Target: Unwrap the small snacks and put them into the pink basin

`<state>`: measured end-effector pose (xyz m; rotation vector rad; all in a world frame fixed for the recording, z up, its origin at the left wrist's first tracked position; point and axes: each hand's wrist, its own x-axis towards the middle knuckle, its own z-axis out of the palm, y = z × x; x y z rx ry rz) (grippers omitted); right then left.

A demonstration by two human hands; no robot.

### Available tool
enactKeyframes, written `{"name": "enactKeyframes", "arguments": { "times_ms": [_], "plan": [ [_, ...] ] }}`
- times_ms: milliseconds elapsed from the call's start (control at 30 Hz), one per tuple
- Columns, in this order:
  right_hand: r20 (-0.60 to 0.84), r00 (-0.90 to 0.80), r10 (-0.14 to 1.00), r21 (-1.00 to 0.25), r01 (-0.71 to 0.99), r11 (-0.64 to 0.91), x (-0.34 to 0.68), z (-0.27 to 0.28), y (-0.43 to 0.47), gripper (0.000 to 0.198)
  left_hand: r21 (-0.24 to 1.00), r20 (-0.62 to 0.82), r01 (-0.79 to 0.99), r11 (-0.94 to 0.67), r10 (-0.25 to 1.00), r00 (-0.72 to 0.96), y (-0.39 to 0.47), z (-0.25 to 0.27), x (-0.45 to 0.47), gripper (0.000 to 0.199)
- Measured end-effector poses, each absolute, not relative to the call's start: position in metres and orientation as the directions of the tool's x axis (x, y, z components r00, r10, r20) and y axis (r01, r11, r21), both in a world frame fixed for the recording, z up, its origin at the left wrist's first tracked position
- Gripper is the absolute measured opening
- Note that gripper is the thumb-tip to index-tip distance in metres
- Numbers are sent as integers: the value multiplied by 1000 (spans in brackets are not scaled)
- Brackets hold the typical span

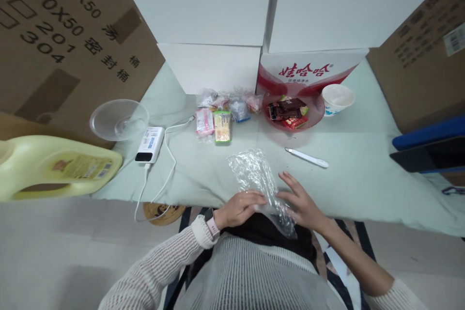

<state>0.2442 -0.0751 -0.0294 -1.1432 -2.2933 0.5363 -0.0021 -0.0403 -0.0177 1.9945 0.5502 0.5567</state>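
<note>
Plastic bag (250,167), clear and crinkled, lies across the near edge of the worktop (363,174), its far part flat on the surface and its near part hanging past the edge. The left hand (241,209) pinches it near the middle, fingers bent close together; the right hand (301,203) has its fingers spread wide, touching the bag's right side without closing on it. The handling looks only partly along: the bag lies between both hands and is somewhat flattened, but creases run all over it, nothing can be made out inside, and whether its mouth is open cannot be told. Beyond it, wrapped packets (240,110) sit in a cluster, with a pink packet (204,122) and a yellow-and-green packet (223,128) in front, all outside the bag. Past the right hand lies a slim white tool (308,157), untouched; behind that, a red bowl (315,120) holds wrapped sweets (288,106), with a paper cup (336,99) just beside it.
</note>
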Motion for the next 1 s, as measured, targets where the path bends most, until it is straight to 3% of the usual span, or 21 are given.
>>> {"name": "enactKeyframes", "arguments": {
  "times_ms": [67, 200, 333, 500, 700, 867, 1000],
  "plan": [
    [295, -511, 807, -584, 572, 576, 242, -23, -75, 12, 872, 173, 150, -466, 580, 796, -41, -16, -6, 40],
    [261, -458, 850, -721, 493, 487, 246, -23, -80, 10, 878, 208, 185, -441, 701, 683, -46, -17, -13, 37],
    [160, -314, 936, -851, 437, 292, 241, -30, -78, 13, 947, 66, 214, -239, 798, 599, -49, -21, -11, 38],
    [23, 2, 1000, -884, 468, 20, 216, -36, -56, 21, 971, -125, 232, 57, 949, 288, -36, -28, 3, 44],
    [-16, 121, 993, -733, 674, -94, 192, -44, -30, 45, 936, -302, 218, 276, 949, 93, -14, -38, 13, 43],
    [-33, 129, 991, -520, 844, -127, 187, -47, -20, 53, 857, -272, 468, 215, 961, 56, -5, -39, 12, 36],
    [-72, 118, 990, -437, 889, -137, 187, -44, -19, 56, 779, -296, 591, 210, 954, 51, -2, -37, 11, 39]
  ]
}}
